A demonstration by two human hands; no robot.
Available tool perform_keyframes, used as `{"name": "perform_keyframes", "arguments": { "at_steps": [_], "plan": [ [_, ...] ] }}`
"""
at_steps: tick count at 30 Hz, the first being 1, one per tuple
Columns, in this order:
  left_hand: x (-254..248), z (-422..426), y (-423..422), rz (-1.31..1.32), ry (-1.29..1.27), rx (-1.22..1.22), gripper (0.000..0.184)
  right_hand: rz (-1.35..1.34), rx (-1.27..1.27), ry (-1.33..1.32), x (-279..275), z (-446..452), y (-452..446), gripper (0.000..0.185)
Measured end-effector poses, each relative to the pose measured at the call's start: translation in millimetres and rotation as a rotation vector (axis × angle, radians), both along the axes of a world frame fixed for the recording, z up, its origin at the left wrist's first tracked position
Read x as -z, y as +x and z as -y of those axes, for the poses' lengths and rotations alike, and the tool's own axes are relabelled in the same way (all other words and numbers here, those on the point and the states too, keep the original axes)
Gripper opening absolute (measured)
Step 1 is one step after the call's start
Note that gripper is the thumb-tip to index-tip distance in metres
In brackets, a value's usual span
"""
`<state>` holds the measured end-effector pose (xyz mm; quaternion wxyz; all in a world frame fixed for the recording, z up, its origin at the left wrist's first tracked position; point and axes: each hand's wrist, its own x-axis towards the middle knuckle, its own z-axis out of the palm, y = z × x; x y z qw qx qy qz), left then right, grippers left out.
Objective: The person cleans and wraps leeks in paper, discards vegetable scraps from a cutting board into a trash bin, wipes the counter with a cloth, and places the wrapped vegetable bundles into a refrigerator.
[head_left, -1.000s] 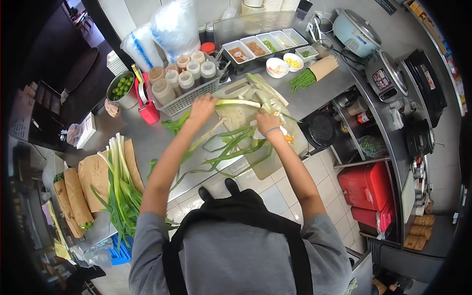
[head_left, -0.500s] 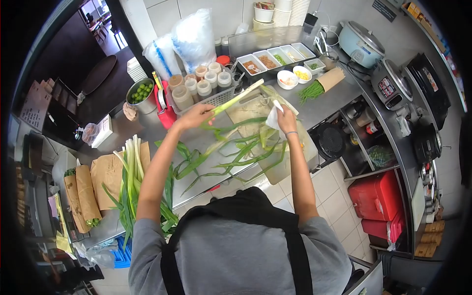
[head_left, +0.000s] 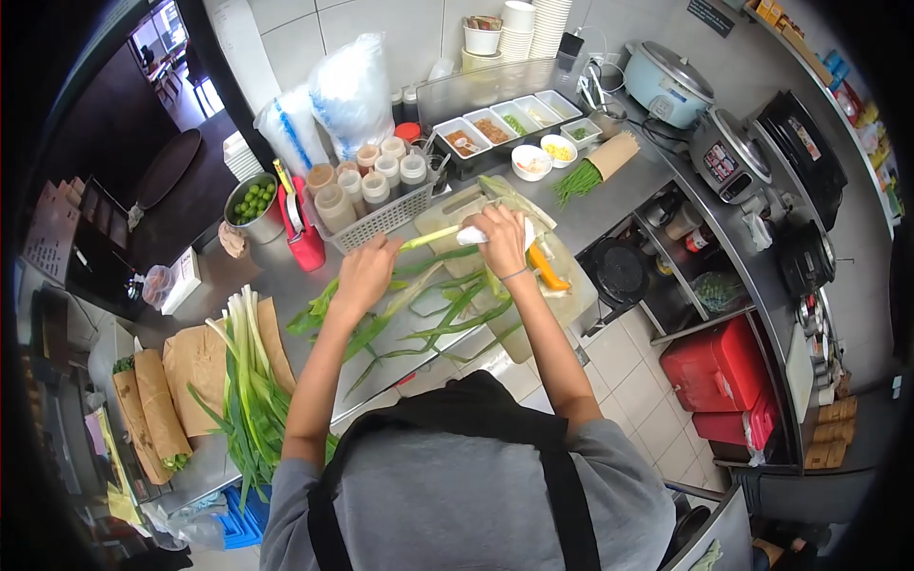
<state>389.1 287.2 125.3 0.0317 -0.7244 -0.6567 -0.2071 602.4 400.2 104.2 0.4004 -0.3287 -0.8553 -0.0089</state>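
Observation:
A leek (head_left: 430,237) is stretched between my hands above the steel counter. My left hand (head_left: 369,268) is closed around its green part. In my right hand (head_left: 499,238), a white cloth (head_left: 471,235) is wrapped about the leek's other end. Beneath and beside them, loose green leaves (head_left: 447,309) and pale peelings spread over a cutting board (head_left: 573,303). An orange-handled knife (head_left: 546,270) lies on the board, right of my right hand; its blade is not clearly visible.
At the left, a bundle of leeks (head_left: 246,366) rests on brown paper. Behind my hands stand a basket of bottles (head_left: 381,221), a pot of limes (head_left: 255,205), a red holder (head_left: 304,243) and a tray of toppings (head_left: 495,129). Chives (head_left: 578,181) lie at the right back.
The leek, raised and pointing up half a second ago, now lies across between both hands. My right hand has moved left with the cloth onto it, and the orange handle has come into sight.

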Motion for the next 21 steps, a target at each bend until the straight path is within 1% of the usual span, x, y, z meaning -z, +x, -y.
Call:
{"name": "perform_keyframes", "arguments": {
  "at_steps": [1,3,6,10,13,15,21],
  "plan": [
    [1.2,2.7,1.2,0.002,-0.005,-0.008,0.021,0.039,0.01,0.023,0.0,0.3,-0.7,0.022],
    [-1.6,6.6,0.8,-0.003,-0.011,-0.028,0.022,0.035,0.024,0.036,4.4,0.5,-4.7,0.021],
    [5.3,8.9,-2.1,-0.099,0.043,-0.031,0.023,0.007,0.01,0.009,8.8,0.3,-8.6,0.021],
    [8.4,14.0,-2.3,-0.148,0.058,-0.06,0.027,0.053,-0.114,-0.078,-2.0,8.0,-1.9,0.022],
    [7.9,17.0,-2.1,-0.162,0.076,-0.025,0.029,0.125,-0.133,-0.048,-1.2,5.1,-1.3,0.023],
    [3.5,19.7,0.4,-0.177,0.077,-0.01,0.03,0.149,-0.144,-0.023,-1.6,1.6,-2.8,0.021],
    [12.5,21.0,-2.5,-0.163,0.092,-0.035,0.032,0.201,-0.134,0.027,7.3,-1.5,-11.3,0.021]
  ]
}}
